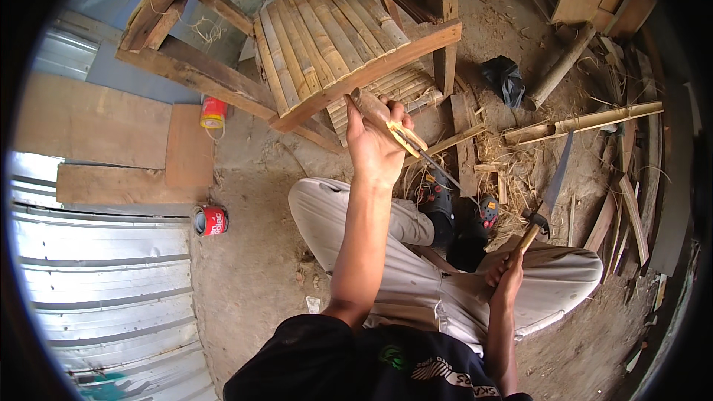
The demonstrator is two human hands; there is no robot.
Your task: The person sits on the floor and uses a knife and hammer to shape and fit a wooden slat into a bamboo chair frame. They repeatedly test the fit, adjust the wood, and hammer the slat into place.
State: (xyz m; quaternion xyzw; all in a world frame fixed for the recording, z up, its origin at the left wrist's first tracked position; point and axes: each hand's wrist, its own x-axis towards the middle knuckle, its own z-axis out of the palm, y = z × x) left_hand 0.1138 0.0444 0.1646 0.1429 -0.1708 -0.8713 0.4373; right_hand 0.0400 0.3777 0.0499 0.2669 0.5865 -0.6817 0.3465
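Fingers of the left hand [375, 145] wrap tight round a split bamboo piece [386, 120], raised against the wooden frame edge [371, 70] of the bamboo-slat seat [327, 30]. Right hand [505, 271] grips a long knife [553, 178] by its handle, blade angled upward, well apart from that bamboo.
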